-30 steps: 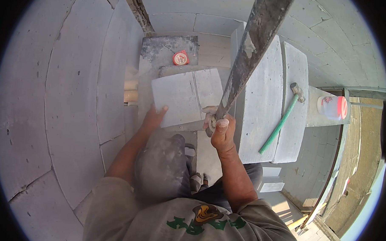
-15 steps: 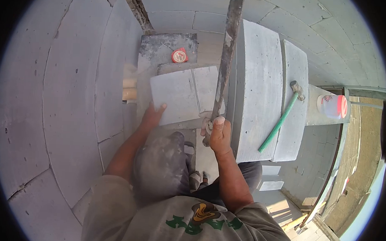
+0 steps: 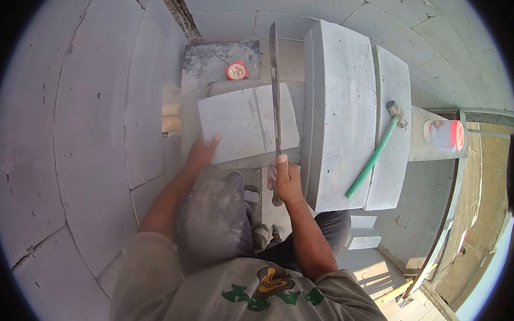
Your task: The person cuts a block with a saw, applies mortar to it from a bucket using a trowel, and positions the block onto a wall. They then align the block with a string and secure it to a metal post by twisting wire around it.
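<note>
A pale grey aerated concrete block (image 3: 230,123) lies in front of me, with a narrow groove running across its face right of its middle. My left hand (image 3: 203,152) grips the block's near left edge, thumb on top and the other fingers hidden below. In my right hand (image 3: 284,179) is a long, worn, machete-like blade (image 3: 276,96), with my fingers closed around its handle. The blade points away from me, its narrow edge toward my view, and overlaps the block just right of the groove.
Two larger blocks (image 3: 343,118) stand on the right, with a green-handled hammer (image 3: 376,153) across them. Behind the hammer is a clear plastic jar (image 3: 439,136) with a red lid. A red tape measure (image 3: 236,70) rests on a dark-stained slab (image 3: 201,62). A block wall (image 3: 94,121) rises at left.
My right hand has shifted slightly left and toward me, and the blade has turned from its broad side to its narrow edge. My left hand stays on the block.
</note>
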Action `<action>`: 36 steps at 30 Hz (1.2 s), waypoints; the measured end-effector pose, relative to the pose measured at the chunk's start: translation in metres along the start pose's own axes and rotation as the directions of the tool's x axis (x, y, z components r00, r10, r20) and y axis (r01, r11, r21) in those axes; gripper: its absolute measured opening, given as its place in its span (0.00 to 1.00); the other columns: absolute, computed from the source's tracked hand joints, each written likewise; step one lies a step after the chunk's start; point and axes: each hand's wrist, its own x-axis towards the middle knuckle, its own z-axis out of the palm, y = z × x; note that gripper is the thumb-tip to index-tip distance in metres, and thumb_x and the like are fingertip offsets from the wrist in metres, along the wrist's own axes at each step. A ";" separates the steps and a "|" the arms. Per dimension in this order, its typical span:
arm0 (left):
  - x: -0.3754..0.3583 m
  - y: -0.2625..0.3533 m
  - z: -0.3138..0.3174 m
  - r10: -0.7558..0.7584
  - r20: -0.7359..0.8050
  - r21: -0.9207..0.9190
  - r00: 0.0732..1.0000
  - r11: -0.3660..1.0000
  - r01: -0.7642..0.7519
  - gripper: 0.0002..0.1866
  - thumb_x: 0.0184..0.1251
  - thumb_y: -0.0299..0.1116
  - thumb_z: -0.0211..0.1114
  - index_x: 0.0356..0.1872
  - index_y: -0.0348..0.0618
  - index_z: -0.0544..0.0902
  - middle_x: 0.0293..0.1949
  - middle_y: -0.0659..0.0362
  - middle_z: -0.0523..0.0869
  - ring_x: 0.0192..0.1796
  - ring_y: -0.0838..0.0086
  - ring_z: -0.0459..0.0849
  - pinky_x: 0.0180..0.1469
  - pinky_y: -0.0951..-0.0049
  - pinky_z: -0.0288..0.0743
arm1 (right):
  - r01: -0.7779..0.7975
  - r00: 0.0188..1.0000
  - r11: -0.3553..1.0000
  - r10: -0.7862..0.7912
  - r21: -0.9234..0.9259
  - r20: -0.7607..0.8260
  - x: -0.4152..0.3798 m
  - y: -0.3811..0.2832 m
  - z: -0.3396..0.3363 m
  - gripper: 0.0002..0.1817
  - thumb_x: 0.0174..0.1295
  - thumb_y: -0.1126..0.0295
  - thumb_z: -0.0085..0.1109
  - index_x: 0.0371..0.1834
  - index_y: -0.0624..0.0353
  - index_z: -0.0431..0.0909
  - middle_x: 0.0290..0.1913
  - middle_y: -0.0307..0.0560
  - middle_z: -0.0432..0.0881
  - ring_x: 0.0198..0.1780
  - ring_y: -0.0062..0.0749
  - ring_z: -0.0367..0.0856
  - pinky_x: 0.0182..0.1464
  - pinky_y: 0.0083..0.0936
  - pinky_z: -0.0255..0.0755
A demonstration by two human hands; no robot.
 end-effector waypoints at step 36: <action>-0.038 0.003 -0.014 -0.163 0.142 0.149 0.976 0.979 0.142 0.54 0.65 0.71 0.52 0.65 0.17 0.67 0.64 0.29 0.72 0.70 0.47 0.71 0.71 0.61 0.62 | 0.063 0.865 0.894 -0.271 -0.444 -0.423 0.087 0.038 -0.010 0.25 0.64 0.71 0.54 0.64 0.69 0.73 0.61 0.70 0.76 0.63 0.62 0.74 0.65 0.44 0.67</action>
